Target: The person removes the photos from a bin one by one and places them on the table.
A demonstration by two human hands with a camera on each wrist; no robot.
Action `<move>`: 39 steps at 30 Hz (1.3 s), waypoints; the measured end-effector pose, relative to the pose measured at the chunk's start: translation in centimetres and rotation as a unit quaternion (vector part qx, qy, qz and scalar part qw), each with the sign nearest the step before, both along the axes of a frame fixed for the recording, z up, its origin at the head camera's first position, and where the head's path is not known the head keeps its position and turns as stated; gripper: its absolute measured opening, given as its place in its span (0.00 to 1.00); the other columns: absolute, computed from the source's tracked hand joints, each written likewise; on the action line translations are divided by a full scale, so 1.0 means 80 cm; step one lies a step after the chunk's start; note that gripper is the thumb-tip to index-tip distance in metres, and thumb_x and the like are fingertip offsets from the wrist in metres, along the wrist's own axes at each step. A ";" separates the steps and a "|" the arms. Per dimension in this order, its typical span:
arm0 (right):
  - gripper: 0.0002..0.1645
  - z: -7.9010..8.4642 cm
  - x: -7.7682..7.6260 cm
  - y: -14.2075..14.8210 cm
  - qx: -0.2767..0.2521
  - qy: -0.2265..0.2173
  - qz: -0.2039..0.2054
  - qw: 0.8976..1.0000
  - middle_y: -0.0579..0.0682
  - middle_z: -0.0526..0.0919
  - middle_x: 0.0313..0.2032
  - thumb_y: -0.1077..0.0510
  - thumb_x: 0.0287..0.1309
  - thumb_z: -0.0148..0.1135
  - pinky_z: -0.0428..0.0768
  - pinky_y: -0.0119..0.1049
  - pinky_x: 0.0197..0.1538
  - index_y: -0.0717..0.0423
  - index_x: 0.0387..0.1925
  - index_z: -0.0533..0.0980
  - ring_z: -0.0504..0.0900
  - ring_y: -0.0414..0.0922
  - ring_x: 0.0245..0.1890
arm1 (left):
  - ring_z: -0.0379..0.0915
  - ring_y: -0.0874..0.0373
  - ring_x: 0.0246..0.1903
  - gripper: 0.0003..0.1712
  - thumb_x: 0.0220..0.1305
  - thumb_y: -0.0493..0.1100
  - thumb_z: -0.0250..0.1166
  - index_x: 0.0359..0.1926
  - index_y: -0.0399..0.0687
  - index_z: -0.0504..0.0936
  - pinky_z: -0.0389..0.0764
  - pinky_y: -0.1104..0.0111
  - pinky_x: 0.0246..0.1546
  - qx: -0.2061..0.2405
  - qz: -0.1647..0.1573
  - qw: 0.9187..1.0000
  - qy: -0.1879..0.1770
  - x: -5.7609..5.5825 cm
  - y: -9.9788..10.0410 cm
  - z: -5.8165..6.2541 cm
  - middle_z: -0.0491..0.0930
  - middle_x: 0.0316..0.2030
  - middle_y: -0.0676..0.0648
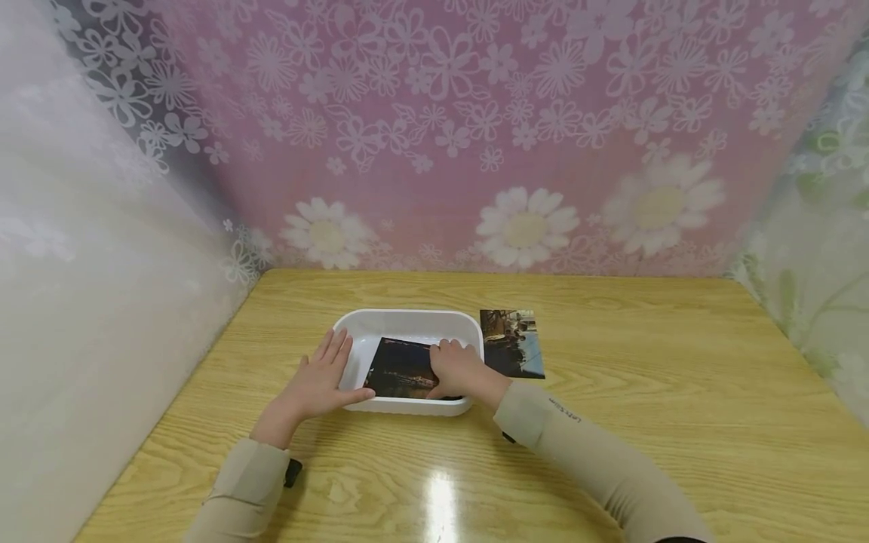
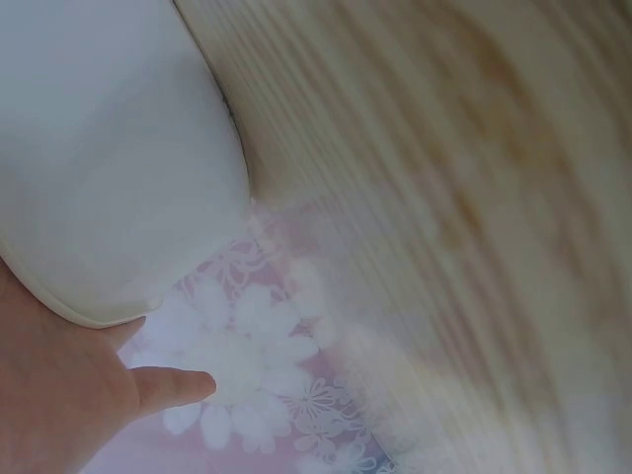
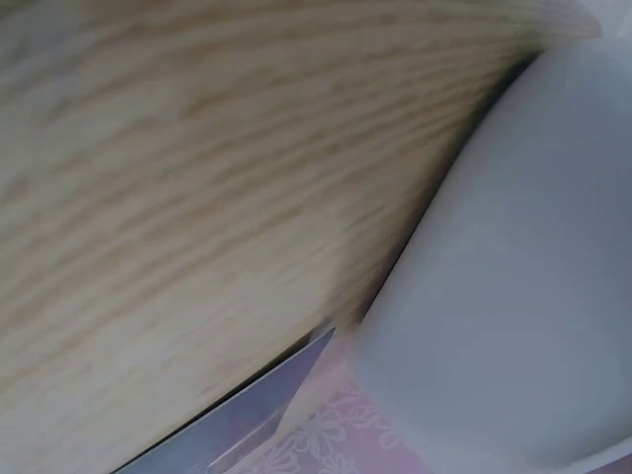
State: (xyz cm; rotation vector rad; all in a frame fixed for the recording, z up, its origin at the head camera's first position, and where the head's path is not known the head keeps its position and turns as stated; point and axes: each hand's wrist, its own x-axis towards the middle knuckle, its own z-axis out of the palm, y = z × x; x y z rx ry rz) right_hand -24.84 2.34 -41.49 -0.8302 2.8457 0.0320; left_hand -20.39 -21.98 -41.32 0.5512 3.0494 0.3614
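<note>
A white plastic basin (image 1: pixel 410 311) with rounded corners stands on the table. Inside it lies a dark picture card (image 1: pixel 400 369), its left end showing. My right hand (image 1: pixel 462 372) reaches over the basin's right side and grips the card's right end, fingers on the far edge and thumb near the front edge. At the left rim, my left hand (image 1: pixel 319 383) rests with straight fingers, its thumb stretched along the front rim. The left wrist view shows the same hand (image 2: pixel 59 385) against the basin's outer wall (image 2: pixel 118 168). The right wrist view does not show the right hand.
A second picture card (image 1: pixel 512 345) lies on the table just right of the basin. The wood-grain table (image 1: pixel 645 422) meets a pink flowered curtain (image 1: pixel 434 188) at the back. Pale curtains hang on the left (image 1: pixel 102 302) and the right (image 1: pixel 828 264).
</note>
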 end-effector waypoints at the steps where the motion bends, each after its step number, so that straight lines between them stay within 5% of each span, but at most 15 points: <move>1: 0.36 0.000 -0.001 -0.001 -0.004 -0.003 -0.007 1.000 0.51 0.69 0.32 0.30 0.32 0.64 0.68 0.40 0.29 0.53 0.36 0.71 0.67 0.46 0.32 | 0.28 0.46 0.65 0.59 0.49 0.72 0.53 0.67 0.35 0.45 0.48 0.37 0.50 0.000 0.000 1.000 -0.001 0.000 0.000 0.000 0.39 0.67 0.39; 9: 0.41 -0.003 -0.010 -0.005 -0.025 -0.051 -0.068 0.996 0.56 0.66 0.41 0.31 0.25 0.69 0.65 0.47 0.42 0.53 0.39 0.71 0.63 0.50 0.41 | 0.27 0.46 0.65 0.59 0.48 0.73 0.52 0.67 0.36 0.45 0.47 0.37 0.51 0.003 0.000 1.000 -0.007 0.001 0.000 -0.001 0.38 0.67 0.40; 18: 0.43 -0.004 -0.015 -0.003 -0.074 -0.003 -0.055 0.996 0.52 0.63 0.36 0.34 0.20 0.73 0.64 0.42 0.36 0.53 0.39 0.68 0.61 0.48 0.37 | 0.28 0.45 0.65 0.59 0.48 0.72 0.53 0.67 0.35 0.45 0.48 0.37 0.51 0.002 -0.002 1.000 -0.004 0.002 0.000 0.002 0.39 0.67 0.39; 27: 0.41 0.007 -0.021 0.000 -0.142 0.011 -0.042 0.989 0.53 0.73 0.44 0.45 0.30 0.75 0.70 0.44 0.46 0.55 0.49 0.69 0.71 0.51 0.46 | 0.27 0.46 0.65 0.59 0.48 0.73 0.53 0.67 0.36 0.45 0.47 0.38 0.52 0.002 0.000 1.000 -0.009 0.003 0.002 0.004 0.38 0.67 0.40; 39: 0.26 0.017 -0.023 0.008 -0.273 0.008 -0.028 0.962 0.54 0.75 0.44 0.57 0.48 0.65 0.71 0.42 0.45 0.59 0.49 0.70 0.73 0.50 0.45 | 0.26 0.47 0.65 0.58 0.49 0.72 0.53 0.67 0.36 0.44 0.47 0.38 0.52 0.004 0.003 1.000 -0.016 0.004 0.002 0.007 0.38 0.67 0.40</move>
